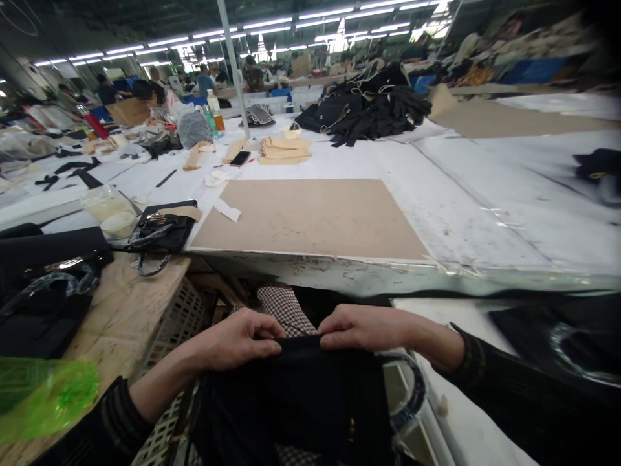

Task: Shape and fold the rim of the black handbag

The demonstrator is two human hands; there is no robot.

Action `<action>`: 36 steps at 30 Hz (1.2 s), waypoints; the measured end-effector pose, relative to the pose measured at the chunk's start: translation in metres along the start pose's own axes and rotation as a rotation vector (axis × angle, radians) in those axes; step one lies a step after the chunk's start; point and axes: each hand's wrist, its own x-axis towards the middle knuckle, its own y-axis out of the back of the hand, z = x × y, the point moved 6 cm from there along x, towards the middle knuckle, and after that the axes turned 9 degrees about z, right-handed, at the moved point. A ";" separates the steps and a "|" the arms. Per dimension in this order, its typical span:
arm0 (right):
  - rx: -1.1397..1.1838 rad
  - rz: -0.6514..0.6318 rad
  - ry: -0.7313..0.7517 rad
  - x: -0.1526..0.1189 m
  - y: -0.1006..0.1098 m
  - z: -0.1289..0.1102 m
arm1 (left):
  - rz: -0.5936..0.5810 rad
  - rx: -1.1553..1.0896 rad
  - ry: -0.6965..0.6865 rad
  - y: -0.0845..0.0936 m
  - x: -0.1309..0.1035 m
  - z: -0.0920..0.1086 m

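Note:
A black fabric bag (pixel 310 395) hangs over my lap, its top edge level and stretched between both hands. My left hand (pixel 237 340) pinches that edge on the left, thumb on the near side. On the right, my right hand (pixel 361 328) grips the same edge, a short gap from the left. A plastic-wrapped round handle (pixel 410 395) sticks out at the bag's right side, and a small gold-coloured zip pull (pixel 352 428) shows near its lower right. Checked cloth (pixel 286 309) lies beyond the hands.
Ahead, a brown board (pixel 310 217) lies on the white table (pixel 466 194). Black bags (pixel 167 226) rest at the left near a plastic crate (pixel 182 310). Green plastic (pixel 53 391) is at the lower left. Black pieces (pixel 373 107) are heaped farther back, with people beyond.

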 end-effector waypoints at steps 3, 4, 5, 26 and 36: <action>0.047 0.037 -0.047 -0.025 0.009 0.011 | -0.038 -0.020 -0.010 -0.002 0.006 0.000; 0.051 0.041 -0.043 -0.032 0.013 0.011 | -0.043 -0.018 -0.015 -0.002 0.009 0.001; 0.043 0.038 -0.039 -0.036 0.016 0.010 | -0.040 -0.012 -0.021 -0.001 0.012 0.002; -0.159 0.127 0.122 0.047 0.028 -0.011 | 0.072 -0.156 0.173 0.037 0.006 -0.042; -0.020 0.152 0.094 0.038 0.035 0.033 | -0.029 0.018 0.125 0.022 0.051 -0.036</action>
